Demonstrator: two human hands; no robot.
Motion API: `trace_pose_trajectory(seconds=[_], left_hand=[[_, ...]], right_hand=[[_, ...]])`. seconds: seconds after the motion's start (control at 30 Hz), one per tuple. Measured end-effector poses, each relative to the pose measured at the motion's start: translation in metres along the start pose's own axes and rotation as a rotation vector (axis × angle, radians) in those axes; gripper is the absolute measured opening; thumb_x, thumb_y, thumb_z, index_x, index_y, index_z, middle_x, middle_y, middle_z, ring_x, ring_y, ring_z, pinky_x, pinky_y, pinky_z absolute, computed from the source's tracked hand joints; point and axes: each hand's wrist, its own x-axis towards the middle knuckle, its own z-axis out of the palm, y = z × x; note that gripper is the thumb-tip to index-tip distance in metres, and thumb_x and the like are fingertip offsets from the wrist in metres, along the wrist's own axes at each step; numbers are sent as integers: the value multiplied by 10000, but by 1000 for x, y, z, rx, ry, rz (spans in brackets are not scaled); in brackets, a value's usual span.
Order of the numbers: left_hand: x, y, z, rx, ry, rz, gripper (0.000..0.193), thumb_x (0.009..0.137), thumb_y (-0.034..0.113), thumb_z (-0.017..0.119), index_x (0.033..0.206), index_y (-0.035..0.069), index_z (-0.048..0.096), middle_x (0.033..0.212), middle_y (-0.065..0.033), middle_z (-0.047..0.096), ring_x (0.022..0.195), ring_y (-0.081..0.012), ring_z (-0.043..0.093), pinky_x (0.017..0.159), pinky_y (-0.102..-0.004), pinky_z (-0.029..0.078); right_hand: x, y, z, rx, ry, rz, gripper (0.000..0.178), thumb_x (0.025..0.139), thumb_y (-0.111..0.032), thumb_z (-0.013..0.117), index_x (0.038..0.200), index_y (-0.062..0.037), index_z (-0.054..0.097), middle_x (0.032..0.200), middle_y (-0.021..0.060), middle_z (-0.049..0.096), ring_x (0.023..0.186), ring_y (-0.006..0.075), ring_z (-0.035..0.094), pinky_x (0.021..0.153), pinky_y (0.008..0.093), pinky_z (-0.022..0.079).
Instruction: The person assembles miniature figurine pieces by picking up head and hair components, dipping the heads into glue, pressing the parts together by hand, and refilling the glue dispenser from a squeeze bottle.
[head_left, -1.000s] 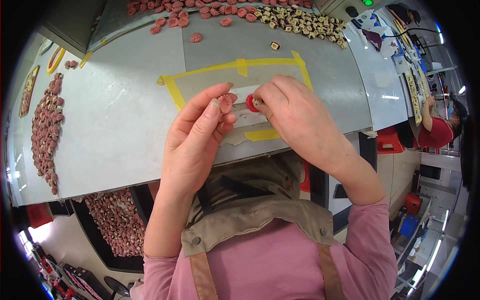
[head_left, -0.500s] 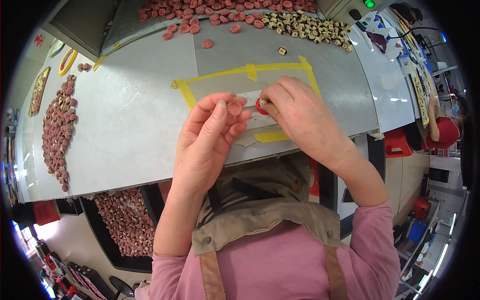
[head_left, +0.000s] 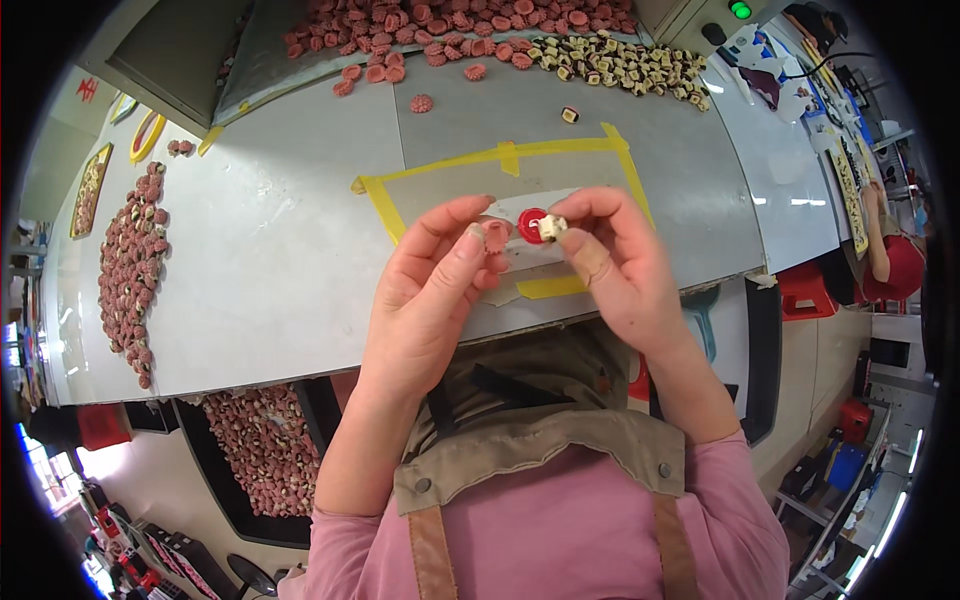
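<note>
Between the thumb and fingers of my left hand [head_left: 425, 285] is a small pink bumpy cup [head_left: 496, 237], its hollow side showing. My right hand [head_left: 632, 275] pinches a small cream-and-dark block [head_left: 551, 229] a short way to the right of the cup, apart from it. Behind the block, a red round cap-like piece [head_left: 529, 222] with a white mark lies on or just above the worktable; which one, I cannot tell. Both hands are over an area framed with yellow tape [head_left: 450, 160].
Pink cups [head_left: 470, 22] are heaped at the back, beside a pile of cream-and-dark blocks [head_left: 635, 72]. Bumpy pink pieces with cream parts [head_left: 132, 265] lie along the table's left. Below it stands a black bin [head_left: 215, 490] of similar pieces. Another person's red sleeve [head_left: 893, 268] shows far right.
My right hand has turned and lifted from beside the red piece, and the cream-and-dark block now shows in its fingers. The left hand, with the cup, has shifted slightly right and down.
</note>
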Motion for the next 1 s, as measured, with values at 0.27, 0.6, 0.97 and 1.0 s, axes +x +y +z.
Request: trace_pose_trajectory(seconds=[0.27,0.6,0.97,1.0], left_hand=[[1,-11,12,204,109,131,233,933,65,602,1156,5,574,1128,-76,603,1031,-133,569,899,-263,463],[1,-28,8,660,7,563,219,894,-40,604,1107,9,594,1173,-125,572,1071,-193,578,923,-304,476],[0,-22,12,472,12,313,158,911,-17,596,1066,-8,625,1139,-116,607,1066,-176,585,923,-286,468],[0,-25,13,609,17,412,153,915,-12,593,1066,-12,623,1139,-116,608,1063,-174,586,926,-285,466]], right_hand=[[3,5,16,28,-60,-89,137,972,-70,530,1098,-25,497,1056,38,565,928,76,537,820,220,442],[-3,16,12,-321,68,-490,149,950,-77,562,1077,-21,509,966,71,552,835,126,525,745,248,448],[-8,28,13,-255,107,-491,179,922,-111,618,1052,-27,531,930,93,555,804,182,549,712,278,464],[-9,28,12,-249,114,-492,179,922,-111,618,1052,-27,531,930,93,555,804,182,549,712,278,464]])
